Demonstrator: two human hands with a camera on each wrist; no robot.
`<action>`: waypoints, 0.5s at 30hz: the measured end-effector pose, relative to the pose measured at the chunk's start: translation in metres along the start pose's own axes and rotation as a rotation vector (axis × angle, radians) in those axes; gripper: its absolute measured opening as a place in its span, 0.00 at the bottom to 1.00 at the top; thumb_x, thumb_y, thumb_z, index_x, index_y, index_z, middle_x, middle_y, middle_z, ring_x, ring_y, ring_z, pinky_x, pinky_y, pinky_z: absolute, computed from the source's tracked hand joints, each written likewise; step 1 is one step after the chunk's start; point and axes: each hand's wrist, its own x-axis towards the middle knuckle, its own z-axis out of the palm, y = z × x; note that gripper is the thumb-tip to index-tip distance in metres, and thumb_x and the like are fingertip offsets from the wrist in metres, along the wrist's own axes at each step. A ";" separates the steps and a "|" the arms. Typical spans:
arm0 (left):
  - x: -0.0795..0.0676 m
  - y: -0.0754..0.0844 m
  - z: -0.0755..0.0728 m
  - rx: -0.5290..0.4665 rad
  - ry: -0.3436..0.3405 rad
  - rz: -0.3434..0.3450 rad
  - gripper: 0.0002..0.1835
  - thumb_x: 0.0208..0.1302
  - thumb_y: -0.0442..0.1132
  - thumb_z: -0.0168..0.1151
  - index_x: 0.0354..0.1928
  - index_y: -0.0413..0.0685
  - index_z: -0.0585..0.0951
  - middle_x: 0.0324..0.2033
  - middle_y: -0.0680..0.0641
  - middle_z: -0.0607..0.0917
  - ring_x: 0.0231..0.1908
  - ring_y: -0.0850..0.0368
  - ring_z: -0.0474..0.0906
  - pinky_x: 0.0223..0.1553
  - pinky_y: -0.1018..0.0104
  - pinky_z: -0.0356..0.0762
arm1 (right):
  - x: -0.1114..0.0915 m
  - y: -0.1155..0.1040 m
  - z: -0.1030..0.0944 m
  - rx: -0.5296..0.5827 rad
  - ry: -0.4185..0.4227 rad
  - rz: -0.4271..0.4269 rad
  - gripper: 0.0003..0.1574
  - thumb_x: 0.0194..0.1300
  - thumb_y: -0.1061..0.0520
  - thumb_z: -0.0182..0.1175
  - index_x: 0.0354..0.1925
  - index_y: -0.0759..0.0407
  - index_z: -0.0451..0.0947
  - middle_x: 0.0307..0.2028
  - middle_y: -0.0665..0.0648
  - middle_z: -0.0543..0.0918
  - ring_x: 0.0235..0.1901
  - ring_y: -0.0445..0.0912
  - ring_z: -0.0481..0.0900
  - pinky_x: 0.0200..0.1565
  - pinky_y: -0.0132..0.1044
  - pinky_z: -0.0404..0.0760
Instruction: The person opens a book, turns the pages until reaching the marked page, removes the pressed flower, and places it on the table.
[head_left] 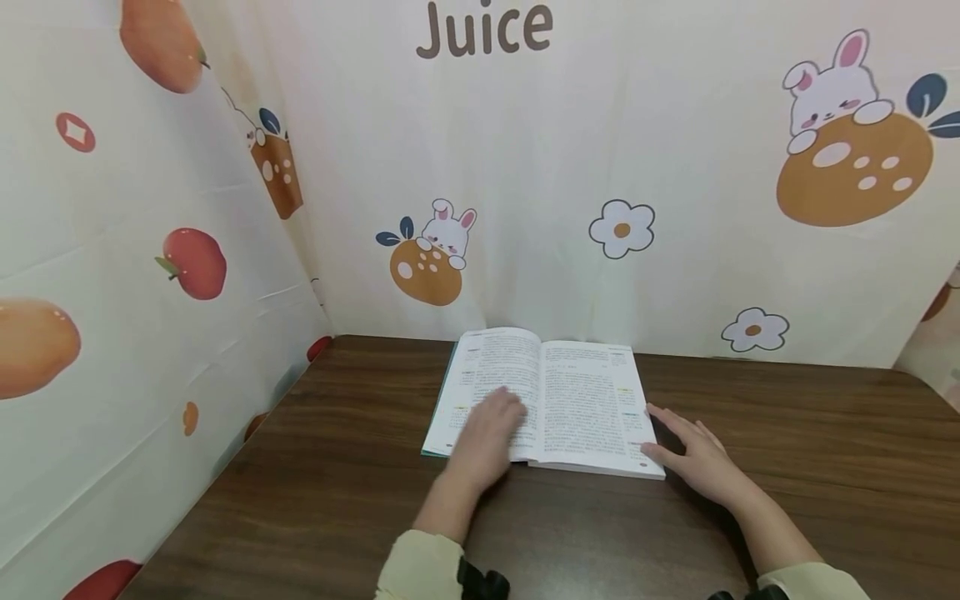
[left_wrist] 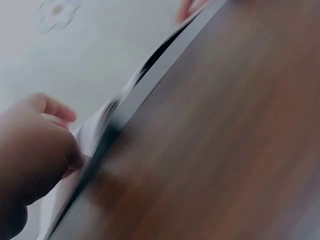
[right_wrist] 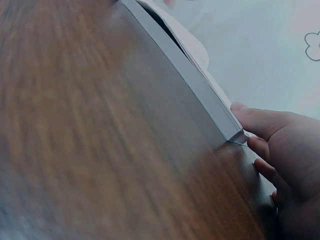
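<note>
Book (head_left: 542, 405) — white pages (head_left: 585, 408) (printed) within

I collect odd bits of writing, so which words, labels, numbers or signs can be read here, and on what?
"Juice": dark letters on the pale backdrop.
Open book: main text and margin notes on both pages, too small to read.
I can make out no other words, brands or numbers in any view.

On the table (head_left: 300, 467), toward the far edge, a book (head_left: 585, 408); over its left page, the left hand (head_left: 483, 442); at its right edge, by the near corner, the right hand (head_left: 701, 467). Behind the table, the far curtain (head_left: 540, 150); along its left, the side curtain (head_left: 127, 350).
</note>
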 end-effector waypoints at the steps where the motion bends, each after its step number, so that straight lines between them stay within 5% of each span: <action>1: 0.001 0.010 0.002 -0.028 -0.035 0.038 0.17 0.57 0.26 0.55 0.46 0.51 0.78 0.51 0.52 0.77 0.59 0.54 0.66 0.61 0.60 0.60 | 0.000 0.000 0.000 0.001 0.000 -0.003 0.46 0.61 0.40 0.58 0.66 0.65 0.58 0.63 0.75 0.59 0.63 0.69 0.51 0.60 0.64 0.39; 3: 0.003 0.027 0.004 -0.081 -0.118 0.065 0.18 0.62 0.30 0.52 0.52 0.53 0.77 0.57 0.54 0.74 0.64 0.57 0.60 0.64 0.54 0.53 | 0.000 -0.001 0.000 0.005 0.003 -0.015 0.45 0.61 0.41 0.58 0.66 0.65 0.58 0.63 0.74 0.59 0.63 0.69 0.52 0.61 0.64 0.39; 6: 0.005 0.044 0.005 -0.147 -0.212 0.013 0.17 0.67 0.40 0.49 0.56 0.58 0.76 0.60 0.57 0.71 0.65 0.59 0.58 0.63 0.42 0.49 | -0.001 0.000 -0.001 0.011 0.002 -0.040 0.43 0.61 0.42 0.58 0.65 0.65 0.60 0.64 0.71 0.60 0.64 0.68 0.52 0.60 0.64 0.39; 11: 0.007 0.049 0.007 -0.202 -0.265 -0.058 0.25 0.62 0.61 0.52 0.58 0.62 0.74 0.63 0.59 0.67 0.66 0.59 0.55 0.60 0.33 0.43 | -0.001 0.000 -0.004 0.025 -0.013 -0.072 0.40 0.60 0.44 0.60 0.63 0.64 0.64 0.65 0.69 0.60 0.65 0.67 0.50 0.60 0.65 0.38; 15: 0.008 0.048 0.007 -0.224 -0.286 -0.065 0.31 0.55 0.67 0.56 0.59 0.63 0.74 0.63 0.60 0.67 0.66 0.59 0.54 0.60 0.33 0.41 | -0.002 0.000 -0.003 0.029 -0.024 -0.047 0.44 0.59 0.43 0.60 0.65 0.64 0.61 0.65 0.71 0.59 0.64 0.68 0.50 0.60 0.64 0.38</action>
